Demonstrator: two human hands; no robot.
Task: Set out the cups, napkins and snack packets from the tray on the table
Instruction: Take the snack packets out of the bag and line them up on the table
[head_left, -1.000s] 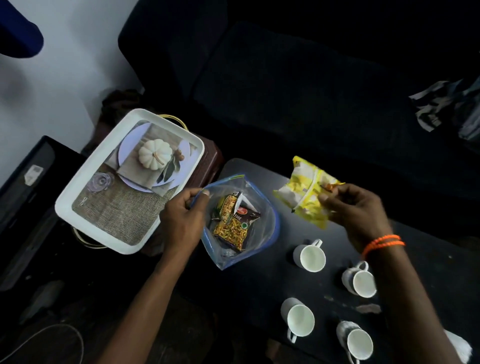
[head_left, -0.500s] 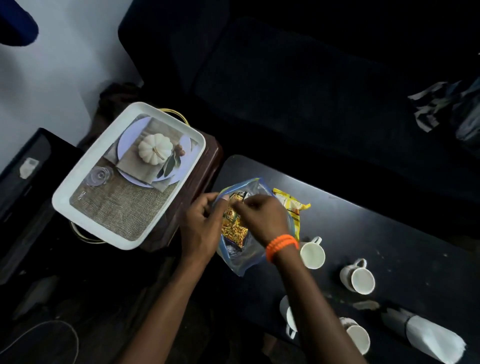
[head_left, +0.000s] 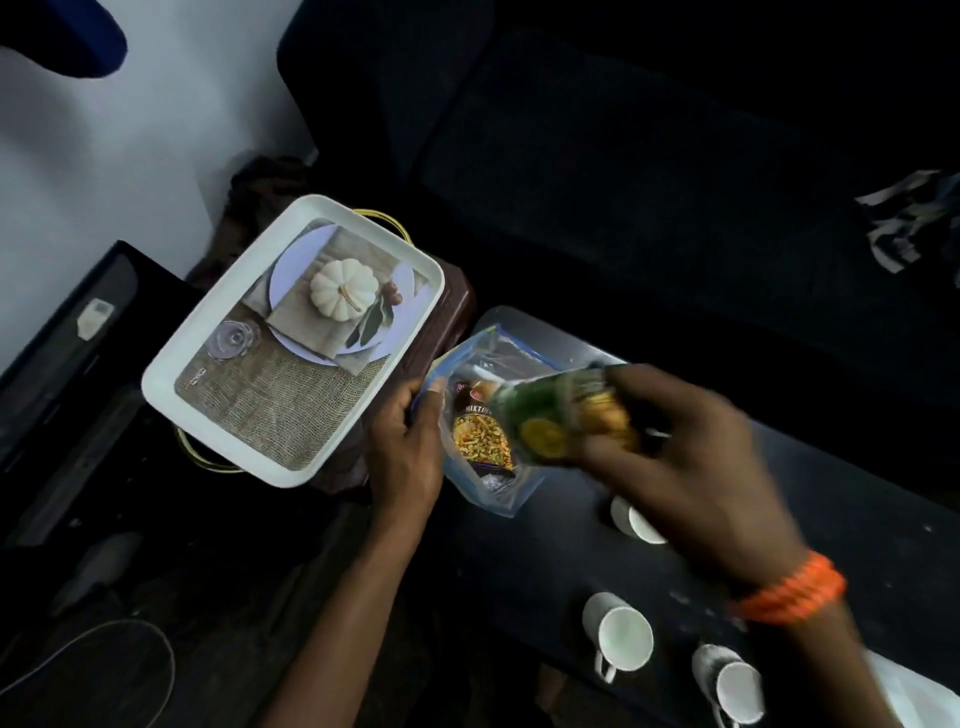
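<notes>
My left hand (head_left: 408, 441) grips the left edge of a clear blue-trimmed zip bag (head_left: 498, 483) lying at the left end of the black table (head_left: 883, 530). Inside the bag a "mixture" snack packet (head_left: 475, 441) shows. My right hand (head_left: 691, 457), with an orange band at the wrist, holds a blurred green and yellow snack packet (head_left: 556, 421) just above the bag. Three white cups stand on the table: one (head_left: 636, 522) partly hidden under my right hand, two (head_left: 621, 636) (head_left: 730, 686) nearer the front edge. The white tray (head_left: 171, 389) with a printed pumpkin picture rests to the left.
The tray sits on a dark brown stool (head_left: 457, 312) beside the table. A dark sofa (head_left: 623, 156) runs behind the table, with crumpled cloth (head_left: 909, 228) at its right. A black cabinet (head_left: 67, 353) and a white cable (head_left: 130, 654) lie at the left.
My right hand put the yellow packet down, reached into the zip bag, and has now lifted a green and yellow packet out of it. The left hand kept hold of the bag.
</notes>
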